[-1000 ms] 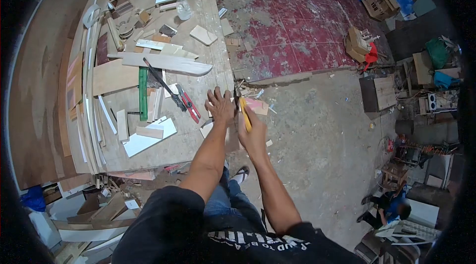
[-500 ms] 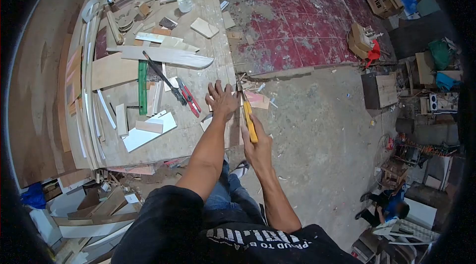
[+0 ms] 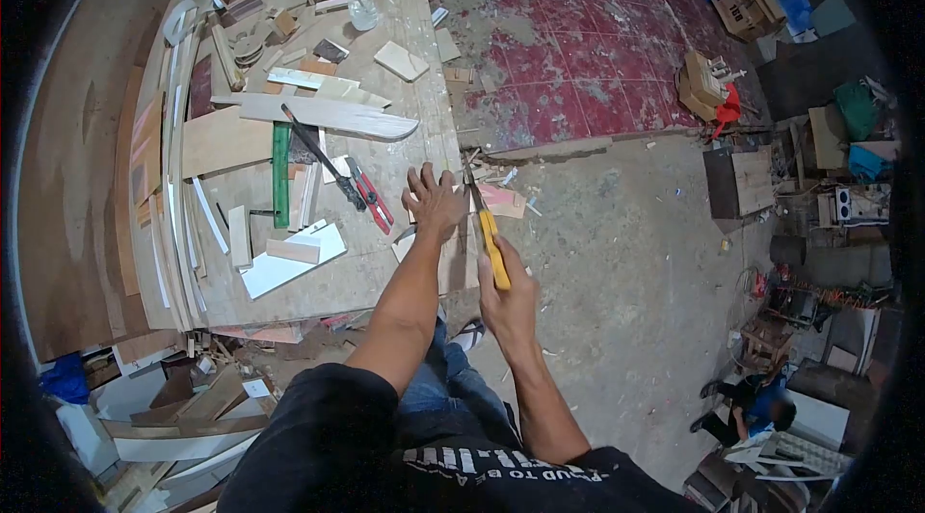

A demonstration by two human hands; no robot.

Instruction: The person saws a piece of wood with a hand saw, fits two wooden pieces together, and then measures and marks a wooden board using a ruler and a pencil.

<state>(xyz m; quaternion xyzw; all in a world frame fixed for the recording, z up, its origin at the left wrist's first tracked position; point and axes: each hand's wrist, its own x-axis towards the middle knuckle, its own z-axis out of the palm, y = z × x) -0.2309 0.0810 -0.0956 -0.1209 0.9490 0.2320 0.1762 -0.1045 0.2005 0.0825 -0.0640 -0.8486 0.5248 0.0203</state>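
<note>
My right hand (image 3: 511,296) is wrapped round the yellow handle of a hand saw (image 3: 492,241), seen nearly edge-on. Its dark, narrow blade points away from me along the workbench's right edge. My left hand (image 3: 436,205) lies with fingers spread near that edge, just left of the blade, pressing down on a piece of wood that it mostly hides. A pinkish board piece (image 3: 501,200) juts past the edge beyond the blade. Left of my left hand lie a red-handled tool (image 3: 370,195) and a long black tool (image 3: 323,155).
The wooden workbench (image 3: 385,267) carries a green level-like bar (image 3: 281,176), a long pale board (image 3: 328,116), white offcuts (image 3: 294,263) and a clear jar (image 3: 363,12). Scrap wood (image 3: 183,417) is piled at lower left. Another person (image 3: 756,407) sits at lower right.
My right hand has drawn the saw a little back toward me and to the right. My left hand keeps its place on the wood.
</note>
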